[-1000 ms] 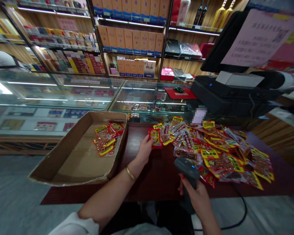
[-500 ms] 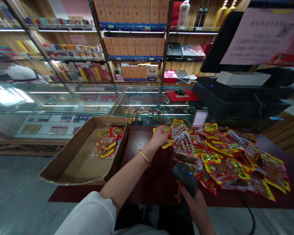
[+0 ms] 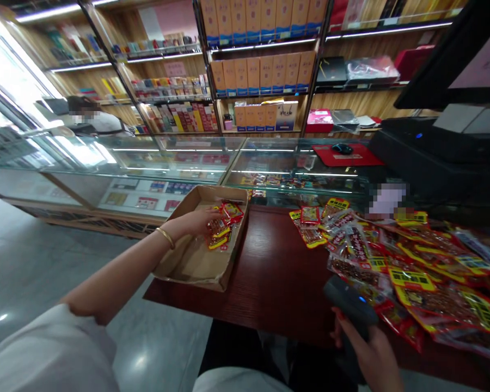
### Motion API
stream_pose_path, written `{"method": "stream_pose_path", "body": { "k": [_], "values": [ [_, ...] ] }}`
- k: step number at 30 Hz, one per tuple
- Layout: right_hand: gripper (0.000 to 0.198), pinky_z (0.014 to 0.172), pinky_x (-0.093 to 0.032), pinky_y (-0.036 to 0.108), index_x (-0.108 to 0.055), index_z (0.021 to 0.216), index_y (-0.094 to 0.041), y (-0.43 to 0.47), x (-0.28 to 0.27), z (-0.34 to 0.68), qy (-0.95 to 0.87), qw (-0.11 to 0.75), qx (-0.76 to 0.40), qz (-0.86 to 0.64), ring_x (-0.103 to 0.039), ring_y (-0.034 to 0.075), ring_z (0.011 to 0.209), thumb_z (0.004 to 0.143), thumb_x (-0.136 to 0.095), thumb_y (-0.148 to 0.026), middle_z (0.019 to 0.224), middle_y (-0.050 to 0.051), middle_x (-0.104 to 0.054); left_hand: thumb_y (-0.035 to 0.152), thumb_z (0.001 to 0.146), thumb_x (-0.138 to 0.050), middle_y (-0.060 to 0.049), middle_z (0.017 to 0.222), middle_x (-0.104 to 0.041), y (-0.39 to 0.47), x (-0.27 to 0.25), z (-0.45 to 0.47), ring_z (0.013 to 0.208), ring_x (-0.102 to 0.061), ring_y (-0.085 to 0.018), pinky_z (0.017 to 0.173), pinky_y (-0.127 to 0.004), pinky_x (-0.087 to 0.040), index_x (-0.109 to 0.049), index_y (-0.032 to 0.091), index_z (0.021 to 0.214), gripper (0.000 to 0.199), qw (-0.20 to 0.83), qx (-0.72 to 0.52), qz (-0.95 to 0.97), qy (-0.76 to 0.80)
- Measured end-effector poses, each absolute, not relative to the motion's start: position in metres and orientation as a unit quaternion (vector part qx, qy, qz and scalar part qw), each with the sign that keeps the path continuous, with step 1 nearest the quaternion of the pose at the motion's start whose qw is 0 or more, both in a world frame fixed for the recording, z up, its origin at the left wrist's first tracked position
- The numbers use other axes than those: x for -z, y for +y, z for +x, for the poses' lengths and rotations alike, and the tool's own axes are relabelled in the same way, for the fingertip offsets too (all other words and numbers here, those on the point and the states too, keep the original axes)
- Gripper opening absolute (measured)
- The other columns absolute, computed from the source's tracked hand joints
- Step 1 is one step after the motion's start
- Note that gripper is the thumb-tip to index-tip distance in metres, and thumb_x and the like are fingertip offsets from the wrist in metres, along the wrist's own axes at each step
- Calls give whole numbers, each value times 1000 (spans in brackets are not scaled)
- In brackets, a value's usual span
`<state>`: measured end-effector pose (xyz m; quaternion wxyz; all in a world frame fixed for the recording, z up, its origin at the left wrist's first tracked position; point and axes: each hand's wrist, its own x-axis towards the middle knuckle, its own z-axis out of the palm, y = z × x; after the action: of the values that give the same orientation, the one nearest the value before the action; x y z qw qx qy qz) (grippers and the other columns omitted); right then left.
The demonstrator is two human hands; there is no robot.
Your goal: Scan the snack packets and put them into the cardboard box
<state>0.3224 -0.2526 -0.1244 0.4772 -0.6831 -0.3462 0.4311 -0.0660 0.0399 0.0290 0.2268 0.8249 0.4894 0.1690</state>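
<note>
In the shallow cardboard box point(image 3: 188, 265), my left hand point(image 3: 201, 220) reaches over a few red-and-yellow snack packets point(image 3: 218, 238). Its fingers are stretched out, with the tips touching or just above the packets. My right hand point(image 3: 371, 351) grips a dark handheld barcode scanner point(image 3: 349, 305) by its handle; a blue light shows on its top. Beyond the scanner, a large heap of snack packets point(image 3: 436, 294) covers the right side of the dark red-brown table point(image 3: 269, 272). A small red packet point(image 3: 310, 215) lies on a bigger one at the heap's left edge.
A glass display counter point(image 3: 294, 163) runs along the table's far side, with a computer mouse point(image 3: 342, 148) on a red mat. A monitor point(image 3: 445, 60) and black equipment point(image 3: 428, 155) stand at right. Another person point(image 3: 102, 121) is behind the counter at far left.
My left hand has left the packets at the heap's left edge and moved left into the box. A small red packet now shows where it was. The view has turned left; my right hand keeps the scanner.
</note>
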Motion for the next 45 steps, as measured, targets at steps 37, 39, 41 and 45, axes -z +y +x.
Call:
{"method": "stream_pose_path", "body": {
  "k": [37,39,41,45],
  "values": [
    [56,57,-53,31,-72,82,-13,-250,112,317,-364,491,-431,-664,-62,19,50,75,-69,-69,56,4,-66,15,84,-54,-6,109,-77,-68,75,103,104,-69,-24,96,-35,-51,-74,17,109,33,532,-318,722,308],
    [55,56,-52,30,-72,84,-14,-250,108,316,-371,481,-424,-672,-63,19,51,77,-67,-68,56,3,-66,11,74,-65,-7,119,-73,-69,76,104,112,-65,-25,101,-35,-47,-70,18,119,46,538,-341,703,316],
    [54,55,-52,31,-71,85,-14,-252,105,313,-391,455,-399,-693,-63,20,52,79,-65,-67,58,4,-67,8,68,-70,-7,123,-71,-68,79,106,112,-64,-24,101,-34,-46,-64,20,129,62,550,-360,680,325],
    [43,63,-53,33,-72,84,-17,-259,92,306,-478,365,-304,-739,-68,24,60,82,-63,-59,63,7,-72,16,73,-71,-5,101,-74,-64,88,108,92,-68,-21,88,-32,-51,-70,17,111,38,586,-379,623,353]
  ]
}}
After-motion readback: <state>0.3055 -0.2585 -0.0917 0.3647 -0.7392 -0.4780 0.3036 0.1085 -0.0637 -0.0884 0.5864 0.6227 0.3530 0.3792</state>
